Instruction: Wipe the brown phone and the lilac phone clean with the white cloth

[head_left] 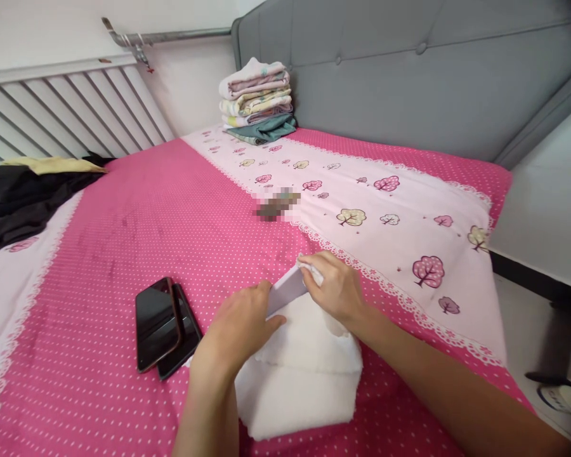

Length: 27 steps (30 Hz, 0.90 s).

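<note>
A white cloth [309, 374] lies folded in thick layers on the bed [124, 209], on the pink dotted sheet close to the near edge and directly in front of the person. Both hands are on its far end. The cloth's top layer is lifted there into a raised flap [285, 291], whose free edge runs on a slant from lower left to upper right, spanning the gap between the two hands.

The right hand [335, 289] has the upper, farther end of that edge: its fingers are closed in a pinch on the corner, and a bit of cloth bunches out above them. The left hand [240, 327] is at the lower, nearer end, with its fingers curled over the top of the flap and its thumb beneath, so it appears to grip the flap too. Neither hand is nearer than the other, since both already touch the cloth. The rest of the folded bulk lies toward the person, beneath the wrists.

Just left of the left hand, two phones [156, 320] lie face up on the sheet, one overlapping the other, touching or nearly touching the cloth's left edge. Well apart, a stack of folded laundry [257, 95] sits against the grey headboard [409, 82], and a black garment [23, 197] lies spread at the far left.
</note>
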{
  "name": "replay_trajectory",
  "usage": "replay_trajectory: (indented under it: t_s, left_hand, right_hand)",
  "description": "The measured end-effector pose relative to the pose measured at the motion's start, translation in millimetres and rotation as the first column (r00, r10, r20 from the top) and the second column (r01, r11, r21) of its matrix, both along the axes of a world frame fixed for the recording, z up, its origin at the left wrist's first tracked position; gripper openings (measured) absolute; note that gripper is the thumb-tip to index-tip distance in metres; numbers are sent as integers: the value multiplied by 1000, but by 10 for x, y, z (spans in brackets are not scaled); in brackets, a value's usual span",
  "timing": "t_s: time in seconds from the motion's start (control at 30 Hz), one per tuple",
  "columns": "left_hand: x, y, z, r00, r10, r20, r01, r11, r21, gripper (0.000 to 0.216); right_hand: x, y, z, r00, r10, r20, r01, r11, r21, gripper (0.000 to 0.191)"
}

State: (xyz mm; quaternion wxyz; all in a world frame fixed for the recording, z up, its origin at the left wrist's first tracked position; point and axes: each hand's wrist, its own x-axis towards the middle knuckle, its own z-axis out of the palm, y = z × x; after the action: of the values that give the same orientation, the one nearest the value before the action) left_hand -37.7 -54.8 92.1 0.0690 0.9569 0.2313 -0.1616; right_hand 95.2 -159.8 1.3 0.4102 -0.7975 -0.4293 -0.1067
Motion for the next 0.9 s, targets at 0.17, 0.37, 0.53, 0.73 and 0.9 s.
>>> replay_trajectory:
  t_s: [0.17,0.37,0.53,0.73,0.9]
  left_hand:
    - [11,16,-8,1000,9,-1,-9,1000,3,34]
    - [58,57,-59,1000,13,-11,-12,999,49,32]
    - [76,115,-107,999,37,-17,-36,998,45,31]
    - [94,223,-189,996,77,-48,-77,997,13,32]
    - [115,286,-230,993,89,-72,-91,996,-25,38]
  right_hand:
    - [10,-11,6,1000,13,-16,-14,999,-43,24]
    - [-32,-39,38,995,94,-35,-100,964,-246,44]
    - [-56,-32,49,993,112,-27,-114,916,-385,54]
    - [-24,-5,65,988,147,-40,-148,857,-493,53]
    - [-22,-24,82,984,169,-55,-174,846,-504,48]
